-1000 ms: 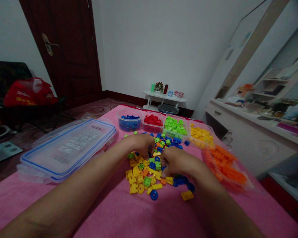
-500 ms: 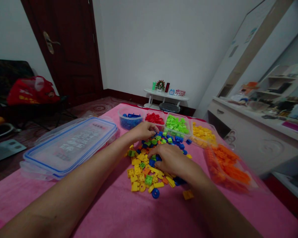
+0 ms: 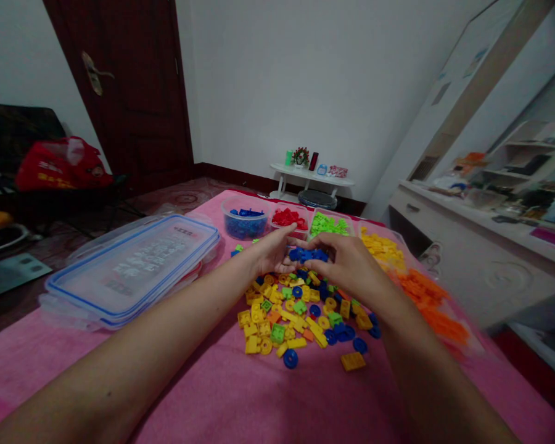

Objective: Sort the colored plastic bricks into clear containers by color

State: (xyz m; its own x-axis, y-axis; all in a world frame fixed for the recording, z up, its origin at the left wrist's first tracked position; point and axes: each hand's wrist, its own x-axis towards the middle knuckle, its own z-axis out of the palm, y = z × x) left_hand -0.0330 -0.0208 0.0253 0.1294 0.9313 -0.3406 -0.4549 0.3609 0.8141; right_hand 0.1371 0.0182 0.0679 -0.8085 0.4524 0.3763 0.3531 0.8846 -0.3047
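Blue building blocks (image 3: 308, 254) lie in a cluster between my two hands, above the far side of a mixed pile. My left hand (image 3: 277, 251) cups them from the left, palm turned inward. My right hand (image 3: 346, 256) curls round them from the right, thumb nearest me. Below spreads the loose pile of building blocks (image 3: 296, 314), mostly yellow, with green, blue and orange pieces. Behind the hands stand a tub of blue blocks (image 3: 245, 223), a box of red blocks (image 3: 288, 218) and a box of green blocks (image 3: 329, 224), partly hidden by my right hand.
Yellow blocks (image 3: 382, 248) and orange blocks (image 3: 430, 308) fill containers on the right. Stacked clear lids with blue seals (image 3: 134, 268) lie on the left of the pink cloth (image 3: 203, 394). A white side table (image 3: 312, 174) stands by the wall.
Both hands have risen from the pile and come together, with blue blocks gathered between them. My right hand has moved away from the pile's middle, uncovering more yellow and blue pieces.
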